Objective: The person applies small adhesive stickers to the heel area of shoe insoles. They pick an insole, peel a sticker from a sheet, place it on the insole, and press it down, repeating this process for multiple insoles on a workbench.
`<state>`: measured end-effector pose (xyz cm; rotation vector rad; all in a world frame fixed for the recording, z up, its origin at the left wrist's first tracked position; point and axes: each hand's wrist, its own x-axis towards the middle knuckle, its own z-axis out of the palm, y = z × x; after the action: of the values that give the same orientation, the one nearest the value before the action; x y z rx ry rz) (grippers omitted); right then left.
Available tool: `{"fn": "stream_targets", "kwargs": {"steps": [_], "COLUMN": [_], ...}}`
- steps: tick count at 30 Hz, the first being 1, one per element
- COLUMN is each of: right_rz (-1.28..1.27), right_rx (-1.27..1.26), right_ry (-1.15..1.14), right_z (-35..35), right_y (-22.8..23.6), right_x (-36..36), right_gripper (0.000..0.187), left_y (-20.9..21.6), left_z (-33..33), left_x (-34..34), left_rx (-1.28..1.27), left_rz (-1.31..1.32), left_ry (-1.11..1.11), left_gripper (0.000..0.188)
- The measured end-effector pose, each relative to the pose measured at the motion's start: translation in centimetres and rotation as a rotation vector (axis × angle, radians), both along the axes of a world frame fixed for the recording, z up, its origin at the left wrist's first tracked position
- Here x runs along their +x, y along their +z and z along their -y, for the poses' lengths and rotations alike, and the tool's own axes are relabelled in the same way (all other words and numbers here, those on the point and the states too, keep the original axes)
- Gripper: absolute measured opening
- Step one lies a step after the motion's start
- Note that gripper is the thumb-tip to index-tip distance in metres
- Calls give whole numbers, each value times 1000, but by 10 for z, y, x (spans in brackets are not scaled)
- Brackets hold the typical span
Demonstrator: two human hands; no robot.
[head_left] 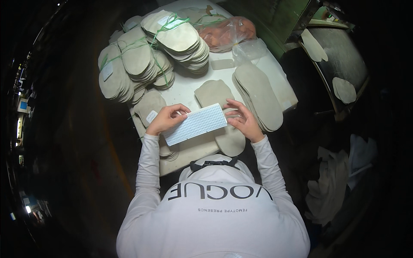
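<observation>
My left hand [165, 118] grips the upper left edge of a white card or sheet pad [195, 125] covered in small bluish printed rows, its thumb and fingers pinched there. At the pad's right end is my right hand [245, 120], its fingers apart and slightly curled; whether the tips touch the edge I cannot tell. Beneath the pad lie grey insole-shaped pieces, one stack [213, 91] showing above it and another [231, 141] below. A grey stack with a small white label [150, 107] sits beside my left hand. To the right lies a longer stack of grey pieces [258, 96].
Bundles of grey pieces tied with green string [172, 36] fill the far left of the white table [279, 86]. Behind them is a clear bag of orange-brown items [228, 32]. A green machine [282, 19] and a metal surface [340, 56] with loose pieces stand at right.
</observation>
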<state>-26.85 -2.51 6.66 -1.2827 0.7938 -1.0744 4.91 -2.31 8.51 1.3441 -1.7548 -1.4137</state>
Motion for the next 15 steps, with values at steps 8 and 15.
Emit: {"fn": "stream_targets", "kwargs": {"steps": [8, 15], "right_rz": [-155, -429], "right_rx": [135, -25], "right_ry": [59, -52], "right_z": [-12, -15], "right_y": [-15, -14], "right_x": [18, 10], "right_gripper": [30, 14], "left_y": [-17, -16], "left_z": [-2, 0], "left_x": [-55, -68], "left_rx": [90, 212], "left_rz": [-117, -71], "left_ry": [-144, -55], "left_gripper": [30, 18]}}
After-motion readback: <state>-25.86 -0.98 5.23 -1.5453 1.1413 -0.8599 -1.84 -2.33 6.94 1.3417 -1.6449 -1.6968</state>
